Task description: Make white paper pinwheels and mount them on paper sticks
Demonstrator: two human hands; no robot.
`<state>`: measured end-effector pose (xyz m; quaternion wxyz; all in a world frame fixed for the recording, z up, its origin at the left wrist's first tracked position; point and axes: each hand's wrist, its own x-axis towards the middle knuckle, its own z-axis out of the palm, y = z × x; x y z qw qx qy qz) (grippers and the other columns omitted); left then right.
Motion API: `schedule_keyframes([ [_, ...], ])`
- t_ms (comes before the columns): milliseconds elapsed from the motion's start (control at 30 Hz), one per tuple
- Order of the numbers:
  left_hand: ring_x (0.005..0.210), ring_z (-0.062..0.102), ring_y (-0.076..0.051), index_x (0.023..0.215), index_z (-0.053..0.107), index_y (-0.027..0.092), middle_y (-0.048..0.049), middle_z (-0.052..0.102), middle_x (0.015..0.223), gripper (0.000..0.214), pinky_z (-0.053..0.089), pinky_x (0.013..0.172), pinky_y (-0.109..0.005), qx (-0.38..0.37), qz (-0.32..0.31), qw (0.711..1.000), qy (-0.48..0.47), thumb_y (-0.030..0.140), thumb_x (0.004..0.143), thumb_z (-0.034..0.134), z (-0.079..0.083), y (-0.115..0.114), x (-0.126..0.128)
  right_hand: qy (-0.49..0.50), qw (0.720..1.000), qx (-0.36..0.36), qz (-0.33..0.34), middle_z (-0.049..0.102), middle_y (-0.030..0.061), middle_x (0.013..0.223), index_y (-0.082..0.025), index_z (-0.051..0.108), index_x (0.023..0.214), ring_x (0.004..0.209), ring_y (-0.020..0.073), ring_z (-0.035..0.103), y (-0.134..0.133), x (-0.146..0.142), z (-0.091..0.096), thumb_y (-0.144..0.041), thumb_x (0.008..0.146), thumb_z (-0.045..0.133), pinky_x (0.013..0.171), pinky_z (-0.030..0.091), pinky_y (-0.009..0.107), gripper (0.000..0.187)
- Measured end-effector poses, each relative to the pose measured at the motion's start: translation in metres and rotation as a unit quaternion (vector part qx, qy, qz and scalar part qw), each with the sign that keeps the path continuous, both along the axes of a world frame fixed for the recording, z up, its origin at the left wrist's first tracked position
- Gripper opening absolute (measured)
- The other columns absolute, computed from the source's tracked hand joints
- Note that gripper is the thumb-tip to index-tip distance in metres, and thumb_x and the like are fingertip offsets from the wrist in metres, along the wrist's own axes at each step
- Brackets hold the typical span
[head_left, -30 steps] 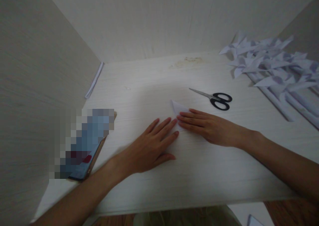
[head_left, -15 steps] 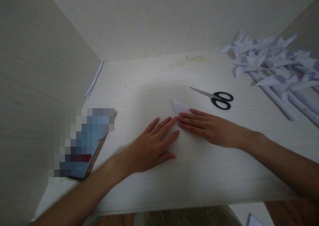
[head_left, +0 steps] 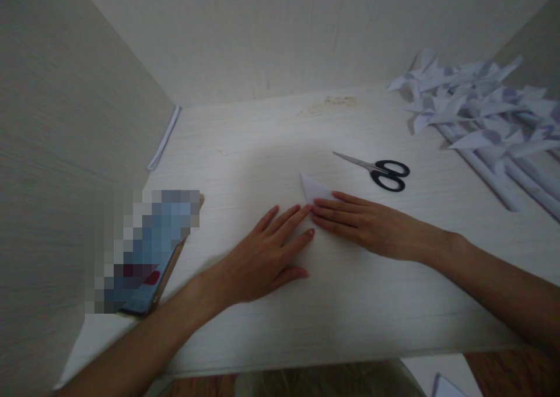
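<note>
A small folded piece of white paper (head_left: 313, 188) with a pointed tip lies on the white table (head_left: 245, 338). My right hand (head_left: 371, 225) rests flat over most of it, fingers straight and side by side, hiding its lower right part. Beside it is my left hand (head_left: 273, 254), palm down with fingers spread; a fingertip meets the paper's edge by the right fingertips. Neither hand grips anything. Scissors (head_left: 371, 167) with black handles lie just beyond my right hand, blades pointing left.
Several white paper pinwheels (head_left: 485, 105) with rolled paper sticks (head_left: 485, 172) are heaped at the right back. A phone (head_left: 164, 251), partly pixelated, leans at the left near my forearm. A thin folded paper strip (head_left: 164, 139) lies along the left wall.
Almost nothing differs. Both hands keep their places on the table and paper; the view has shifted very slightly.
</note>
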<state>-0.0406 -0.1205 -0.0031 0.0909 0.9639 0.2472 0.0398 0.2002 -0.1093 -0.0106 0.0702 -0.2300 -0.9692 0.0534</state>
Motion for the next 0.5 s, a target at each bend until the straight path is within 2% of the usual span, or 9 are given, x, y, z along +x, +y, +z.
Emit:
schedule_keyframes([
  [400,0.129,0.014,-0.024,0.124,0.034,0.014,-0.0171,0.019,0.14,0.05,0.019,0.103,-0.047,-0.006,-0.001,1.0,-0.003,0.042,0.082,0.038,0.0005,-0.0001,0.0006,-0.011,1.0,0.007,0.002,0.039,0.0105,0.132,-0.012,0.031,0.129,0.127,0.016,0.02,-0.0006,-0.0002,0.0012,-0.011,0.085,0.033,0.106,0.022,0.042,0.044],
  [500,0.129,0.013,-0.025,0.124,0.035,0.014,-0.0179,0.019,0.139,0.051,0.018,0.103,-0.047,-0.004,-0.002,1.0,0.002,0.042,0.082,0.038,0.0004,0.001,0.0014,-0.019,1.0,0.012,0.005,0.038,0.012,0.132,-0.009,0.032,0.128,0.127,0.0173,0.021,-0.0008,-0.0003,0.0014,-0.011,0.085,0.034,0.106,0.021,0.042,0.043],
])
